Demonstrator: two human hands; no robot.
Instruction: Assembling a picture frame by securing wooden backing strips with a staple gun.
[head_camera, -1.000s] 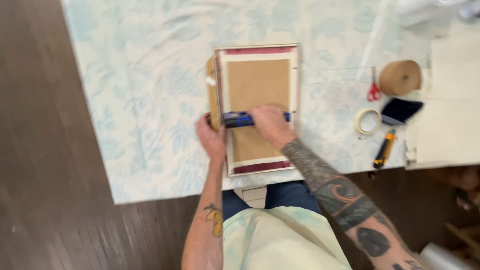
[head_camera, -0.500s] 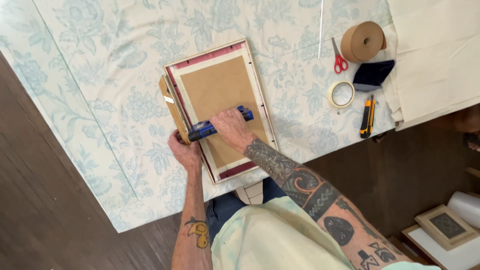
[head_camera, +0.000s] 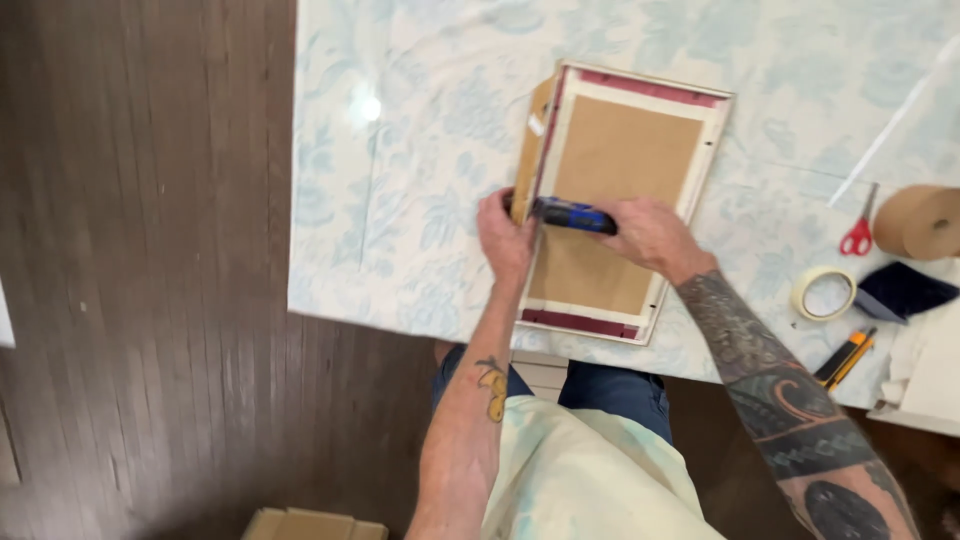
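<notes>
A picture frame (head_camera: 640, 110) lies face down on the table, its brown backing board (head_camera: 610, 180) ringed by a pale border with dark red strips at both ends. My right hand (head_camera: 650, 235) grips a blue and black hand tool (head_camera: 572, 215) laid across the frame's left part. My left hand (head_camera: 505, 235) presses against the frame's left edge, right at the tool's tip. A tan edge strip (head_camera: 530, 150) stands up along that left side.
The table wears a pale blue floral cloth (head_camera: 420, 150). Red-handled scissors (head_camera: 858, 232), a brown paper tape roll (head_camera: 920, 222), a white tape ring (head_camera: 825, 292), a dark blue cloth (head_camera: 905, 290) and a yellow utility knife (head_camera: 845, 357) lie at the right. Dark wood floor (head_camera: 140, 270) at left; a cardboard box (head_camera: 310, 525) below.
The view has swung left, showing more floor. My hands have stayed on the frame's left edge, the tool now shifted closer to that edge.
</notes>
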